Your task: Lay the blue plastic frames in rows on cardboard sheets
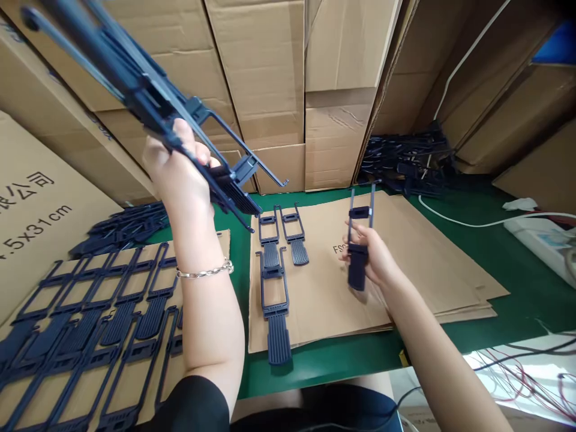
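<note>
My left hand is raised at the upper left, its fingers wrapped round a bundle of dark blue plastic brackets. These have long thin arms with hooked ends and ribbed feet. In my right hand is one dark plastic bracket, held upright over a flat cardboard sheet. On that sheet's left side lie three similar pieces: a front bracket, a back-left bracket and a back-right bracket. Part of the left bundle is blurred.
Rows of brackets cover another cardboard sheet at the left. Heaps of dark parts lie at the back left and back right. Cardboard boxes wall the green table. A white cable and loose wires are at the right.
</note>
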The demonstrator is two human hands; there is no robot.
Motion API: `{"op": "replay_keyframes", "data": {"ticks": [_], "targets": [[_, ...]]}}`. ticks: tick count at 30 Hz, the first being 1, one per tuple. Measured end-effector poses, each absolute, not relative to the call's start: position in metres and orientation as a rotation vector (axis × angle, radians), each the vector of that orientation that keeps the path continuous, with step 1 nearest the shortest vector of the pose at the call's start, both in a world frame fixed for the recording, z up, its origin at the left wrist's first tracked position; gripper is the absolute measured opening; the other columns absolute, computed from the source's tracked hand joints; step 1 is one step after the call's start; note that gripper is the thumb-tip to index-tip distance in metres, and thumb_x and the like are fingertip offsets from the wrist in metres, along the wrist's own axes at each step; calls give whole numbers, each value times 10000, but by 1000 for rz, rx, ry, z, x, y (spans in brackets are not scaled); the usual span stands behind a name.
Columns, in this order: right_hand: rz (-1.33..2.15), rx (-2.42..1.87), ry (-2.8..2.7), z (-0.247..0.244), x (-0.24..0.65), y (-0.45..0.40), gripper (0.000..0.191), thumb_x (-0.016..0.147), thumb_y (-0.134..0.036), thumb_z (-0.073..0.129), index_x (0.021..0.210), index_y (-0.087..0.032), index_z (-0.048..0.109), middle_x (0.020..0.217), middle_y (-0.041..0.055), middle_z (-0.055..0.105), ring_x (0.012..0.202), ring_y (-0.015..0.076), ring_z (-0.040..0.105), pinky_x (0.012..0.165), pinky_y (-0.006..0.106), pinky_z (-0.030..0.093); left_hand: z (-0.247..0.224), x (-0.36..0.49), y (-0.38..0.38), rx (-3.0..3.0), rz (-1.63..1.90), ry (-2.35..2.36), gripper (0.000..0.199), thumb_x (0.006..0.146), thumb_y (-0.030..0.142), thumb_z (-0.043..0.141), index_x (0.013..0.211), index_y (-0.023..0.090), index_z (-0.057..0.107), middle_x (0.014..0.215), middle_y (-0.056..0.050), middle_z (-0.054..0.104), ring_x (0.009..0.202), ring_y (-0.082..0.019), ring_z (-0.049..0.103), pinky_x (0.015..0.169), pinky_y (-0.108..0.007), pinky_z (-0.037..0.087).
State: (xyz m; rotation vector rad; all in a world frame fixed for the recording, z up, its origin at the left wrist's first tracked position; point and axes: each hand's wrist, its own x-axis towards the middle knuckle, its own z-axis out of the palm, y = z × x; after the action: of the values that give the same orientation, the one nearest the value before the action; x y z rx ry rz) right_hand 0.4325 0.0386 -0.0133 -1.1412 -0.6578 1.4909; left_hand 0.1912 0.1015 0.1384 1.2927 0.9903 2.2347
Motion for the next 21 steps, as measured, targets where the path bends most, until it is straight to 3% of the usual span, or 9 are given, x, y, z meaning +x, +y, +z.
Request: {"op": "replay_keyframes", "data": {"ticks": [6, 9, 12, 15, 21], "targets": [[1528, -967, -584, -12, 443, -15, 429, 713, -404, 481, 1112, -255, 530, 780, -14, 457, 500, 101, 423, 366, 206, 302, 146, 187, 87, 715, 2112, 764, 303, 972, 289, 235, 760, 164, 411, 463, 92, 165, 298, -27, 293, 373, -160, 268], [1599, -904, -559, -24, 442, -41, 470, 703, -390, 496, 1148, -244, 541, 817, 3, 472, 509, 103, 421, 387, 219, 323, 140, 179, 80, 698, 2112, 454, 293, 972, 301, 234, 839, 146, 445, 483, 97, 218, 355, -2, 357, 426, -147, 321], [1677, -868, -500, -39, 443, -68, 487, 718, -412, 472, 1160, -225, 557, 816, 13, 502, 483, 98, 412, 593, 333, 470, 136, 170, 74, 675, 2060, 322, 272, 966, 298, 266, 844, 147, 457, 487, 104, 260, 378, 17, 375, 455, -134, 347], [1746, -844, -442, -53, 445, -93, 506, 748, -471, 435, 1163, -214, 571, 811, 16, 530, 451, 86, 400, 872, 437, 416, 135, 164, 73, 661, 2036, 349, 278, 962, 308, 275, 829, 156, 466, 477, 112, 262, 366, 28, 368, 467, -121, 362], [1747, -942, -398, -66, 446, -112, 511, 736, -488, 487, 1161, -221, 581, 843, 25, 561, 488, 100, 444, 956, 389, 348, 121, 163, 90, 628, 2033, 333, 245, 960, 295, 320, 829, 144, 462, 479, 121, 338, 387, 18, 404, 458, -157, 349]]}}
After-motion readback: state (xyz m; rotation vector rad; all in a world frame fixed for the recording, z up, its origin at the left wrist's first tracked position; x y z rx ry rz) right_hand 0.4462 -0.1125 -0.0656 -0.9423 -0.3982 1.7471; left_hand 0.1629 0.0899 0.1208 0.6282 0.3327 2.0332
